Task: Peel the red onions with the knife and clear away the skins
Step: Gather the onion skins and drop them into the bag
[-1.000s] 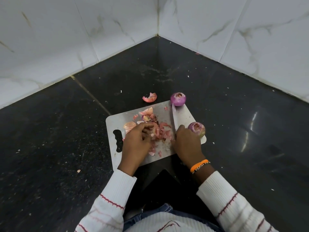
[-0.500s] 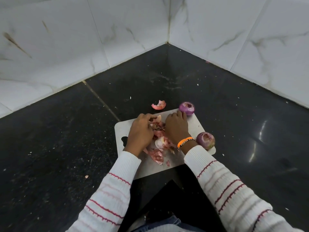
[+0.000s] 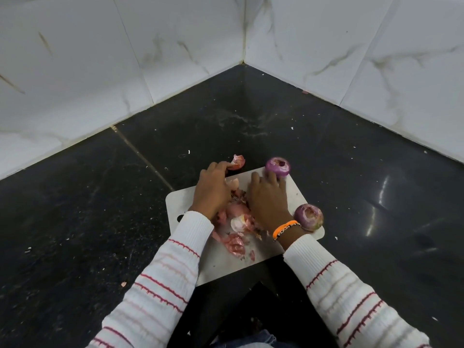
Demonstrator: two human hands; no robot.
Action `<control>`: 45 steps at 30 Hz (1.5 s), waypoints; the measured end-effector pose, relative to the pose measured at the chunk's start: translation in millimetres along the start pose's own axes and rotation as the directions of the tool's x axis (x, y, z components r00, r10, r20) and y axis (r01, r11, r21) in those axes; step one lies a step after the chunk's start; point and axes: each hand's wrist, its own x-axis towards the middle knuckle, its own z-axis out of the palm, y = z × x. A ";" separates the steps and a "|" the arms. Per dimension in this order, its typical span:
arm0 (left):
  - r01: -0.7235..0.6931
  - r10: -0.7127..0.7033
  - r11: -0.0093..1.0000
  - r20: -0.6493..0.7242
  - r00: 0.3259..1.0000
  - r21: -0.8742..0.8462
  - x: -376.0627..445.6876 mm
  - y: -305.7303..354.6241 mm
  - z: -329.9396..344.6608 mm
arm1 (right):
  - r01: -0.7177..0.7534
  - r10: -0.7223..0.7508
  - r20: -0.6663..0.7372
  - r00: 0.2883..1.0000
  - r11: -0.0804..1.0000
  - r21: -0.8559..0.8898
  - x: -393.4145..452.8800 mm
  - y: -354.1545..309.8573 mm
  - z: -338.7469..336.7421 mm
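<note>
The left hand [image 3: 212, 189] is stretched past the far edge of the cutting board [image 3: 298, 197], its fingers touching a loose skin piece [image 3: 237, 163] on the black worktop [image 3: 75, 209]. The right hand [image 3: 268, 199] is laid palm-down, fingers straight, fingertips against the peeled onion [image 3: 278, 167] at the board's far corner. A second onion [image 3: 308, 217] is seen at the right edge, skins [image 3: 236, 244] heaped mid-board.

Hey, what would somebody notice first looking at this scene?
Two peeled purple-red onions stand out, one at the far corner of the pale rectangular cutting board, one at its right edge. Between the left hand and right hand lies a heap of pinkish onion skins.
</note>
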 end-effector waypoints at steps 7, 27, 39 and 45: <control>0.016 -0.017 0.998 0.029 0.999 0.056 15.6 -8.9 -8.7 | -0.025 0.052 -0.101 0.994 0.967 0.253 -1.5 8.1 9.1; 0.226 -0.281 0.949 0.271 0.921 0.219 -42.4 -27.4 -32.9 | -0.019 0.012 0.080 0.997 0.996 0.085 91.9 3.3 -0.8; 0.177 -0.194 0.981 0.269 0.943 0.084 -56.4 -24.4 -7.2 | 0.221 -0.375 0.298 0.878 0.868 0.444 43.5 0.2 -10.0; 0.116 -0.134 0.990 0.298 0.945 0.078 -83.6 -23.5 2.6 | 0.245 -0.448 0.409 0.795 0.854 0.459 -0.3 16.1 -19.7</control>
